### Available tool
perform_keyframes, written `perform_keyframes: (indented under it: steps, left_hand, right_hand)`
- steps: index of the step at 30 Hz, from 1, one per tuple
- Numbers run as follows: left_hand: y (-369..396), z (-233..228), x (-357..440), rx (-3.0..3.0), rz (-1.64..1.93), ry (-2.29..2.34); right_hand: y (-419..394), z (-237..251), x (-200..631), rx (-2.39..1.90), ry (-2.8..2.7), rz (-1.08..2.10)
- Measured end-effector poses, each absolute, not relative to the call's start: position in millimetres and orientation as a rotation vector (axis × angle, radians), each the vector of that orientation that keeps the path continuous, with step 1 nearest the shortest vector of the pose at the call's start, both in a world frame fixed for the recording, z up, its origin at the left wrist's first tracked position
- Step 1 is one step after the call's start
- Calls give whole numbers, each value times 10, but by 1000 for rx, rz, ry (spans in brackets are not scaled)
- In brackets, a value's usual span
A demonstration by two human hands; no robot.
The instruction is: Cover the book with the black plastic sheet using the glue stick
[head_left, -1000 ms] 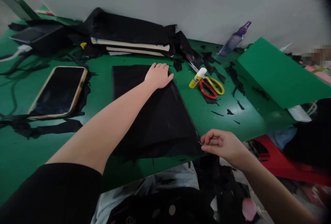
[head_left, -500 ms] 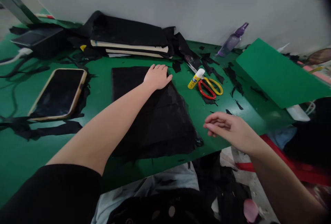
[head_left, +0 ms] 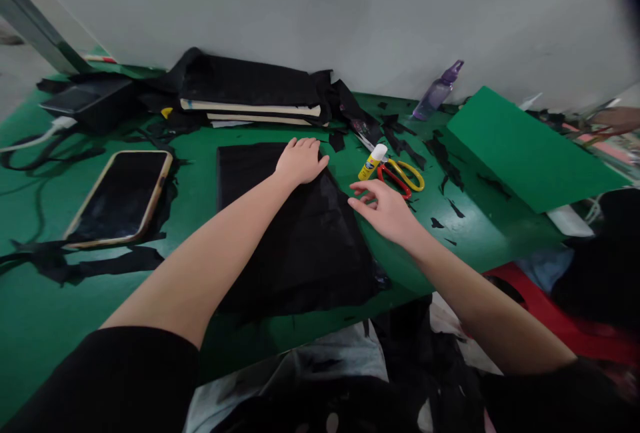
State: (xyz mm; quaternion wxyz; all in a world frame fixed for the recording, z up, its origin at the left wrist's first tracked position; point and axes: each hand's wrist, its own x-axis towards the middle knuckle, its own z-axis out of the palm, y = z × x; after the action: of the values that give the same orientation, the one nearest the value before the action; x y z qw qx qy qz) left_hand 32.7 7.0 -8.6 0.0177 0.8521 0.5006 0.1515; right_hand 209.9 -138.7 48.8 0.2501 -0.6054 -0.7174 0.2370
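Observation:
A flat black fabric-like piece (head_left: 300,246) lies in front of me on the green table (head_left: 175,299). My left hand (head_left: 300,161) rests palm down near its upper right corner, fingers stretched out. At the right edge of the black piece is my right hand (head_left: 383,209), fingers apart and slightly curled, with nothing visible in it. Whether its fingertips touch the edge I cannot tell. Just beyond my right hand lie a yellow glue stick (head_left: 372,162) with a white cap and scissors (head_left: 414,175) with one red and one yellow handle.
A phone (head_left: 123,196) lies at left, near a black box (head_left: 90,101) with a white cable. Black-covered books (head_left: 250,79) are stacked at the back. A purple spray bottle (head_left: 437,91), a green board (head_left: 530,146) and black scraps (head_left: 445,159) are at right.
My right hand has moved left and away from me, from the table's front right to the black piece's right edge. My left hand stays on the piece. The view has shifted slightly.

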Motion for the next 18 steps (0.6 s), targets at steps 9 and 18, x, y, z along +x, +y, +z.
perform_keyframes:
  steps: [9, 18]
  left_hand:
    - [71, -76, 323, 2661, 462, 1552]
    - [55, -83, 312, 2656, 505, 1553]
  right_hand:
    - [-1118, 420, 1923, -1683, -2072, 461]
    - [-1023, 436, 1874, -1742, -2048, 547]
